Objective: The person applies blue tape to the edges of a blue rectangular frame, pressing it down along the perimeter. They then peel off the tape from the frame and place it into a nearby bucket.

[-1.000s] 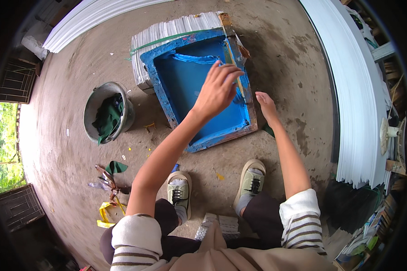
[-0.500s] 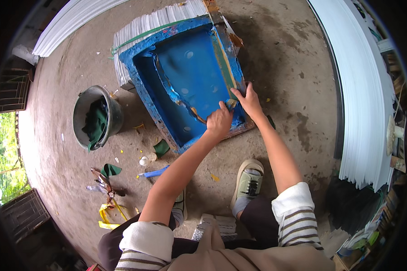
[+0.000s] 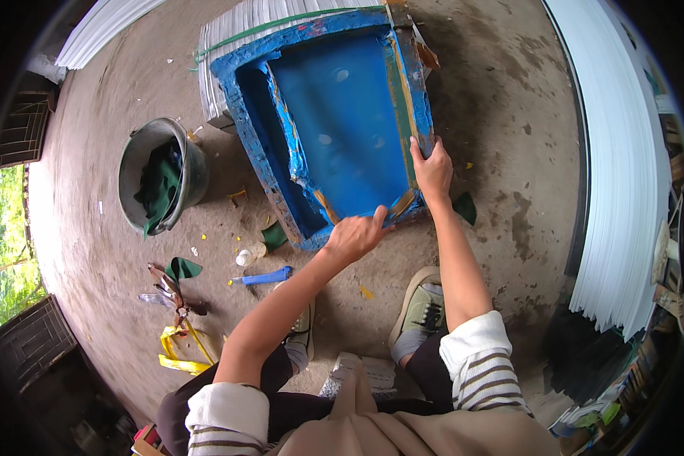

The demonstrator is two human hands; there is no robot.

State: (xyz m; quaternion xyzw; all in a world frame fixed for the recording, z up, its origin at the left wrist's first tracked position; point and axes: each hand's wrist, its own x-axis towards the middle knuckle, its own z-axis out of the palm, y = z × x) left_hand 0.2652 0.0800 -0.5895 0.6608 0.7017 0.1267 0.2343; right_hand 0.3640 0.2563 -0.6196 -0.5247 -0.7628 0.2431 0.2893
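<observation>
A blue, paint-crusted screen printing frame (image 3: 252,144) lies in front of me, its near side toward my feet. My right hand (image 3: 435,173) is wrapped round its right side, thumb on top. At the near rim, my left hand (image 3: 355,235) is closed on the edge with the thumb pointing up; its fingertips are partly hidden. Inside the frame, the blue mesh (image 3: 342,114) shows a few pale spots. A loose, crumpled strip of paint-covered tape (image 3: 295,156) runs along the mesh's left side, and brownish tape (image 3: 403,204) lies at the near right corner.
Bundled white sheets (image 3: 214,83) sit under the frame's far left. To the left stand a bucket (image 3: 197,171) with dark green cloth, a small bottle (image 3: 245,258), a blue-handled tool (image 3: 266,276) and yellow strapping (image 3: 176,365). A tall white stack (image 3: 615,167) lines the right.
My left hand has moved from the mesh beside the tape to the frame's near edge. My right hand stays on the right side. The frame sits farther right in view.
</observation>
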